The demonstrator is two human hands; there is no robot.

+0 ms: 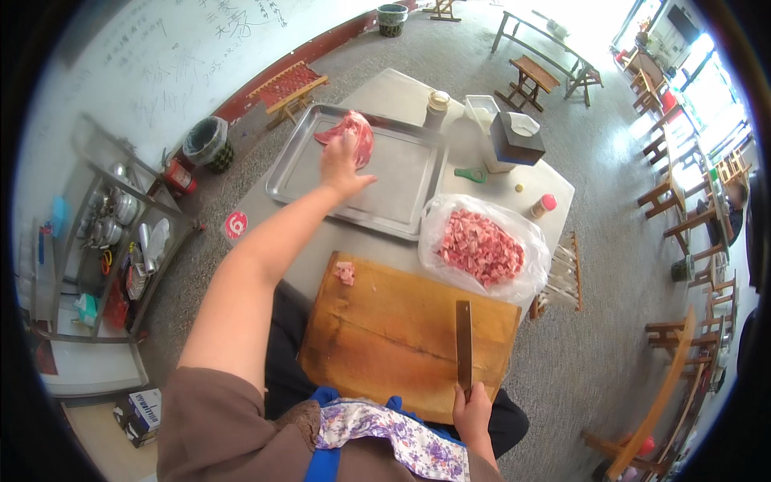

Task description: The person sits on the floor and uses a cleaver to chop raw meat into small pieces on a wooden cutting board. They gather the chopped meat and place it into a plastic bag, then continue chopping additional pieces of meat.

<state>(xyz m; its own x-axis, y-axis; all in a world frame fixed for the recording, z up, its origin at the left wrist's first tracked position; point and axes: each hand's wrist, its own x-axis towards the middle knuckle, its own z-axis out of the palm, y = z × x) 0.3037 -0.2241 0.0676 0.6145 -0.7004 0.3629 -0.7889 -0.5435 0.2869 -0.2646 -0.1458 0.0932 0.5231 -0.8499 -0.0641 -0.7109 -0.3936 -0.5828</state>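
My left hand reaches into a metal tray, its fingers on a piece of raw red meat. The thumb sticks out to the right, and the fingertips are blurred against the meat. In my right hand is the handle of a knife, its broad blade seen mostly from the spine over a wooden cutting board. A few small meat pieces lie at the board's far left corner. Beyond the board, diced raw meat fills an open clear plastic bag.
The table also holds a jar, a tissue box, a green-handled tool and a red-capped shaker. Leftward stand a metal shelf, fire extinguisher and lined bin. A person sits far right.
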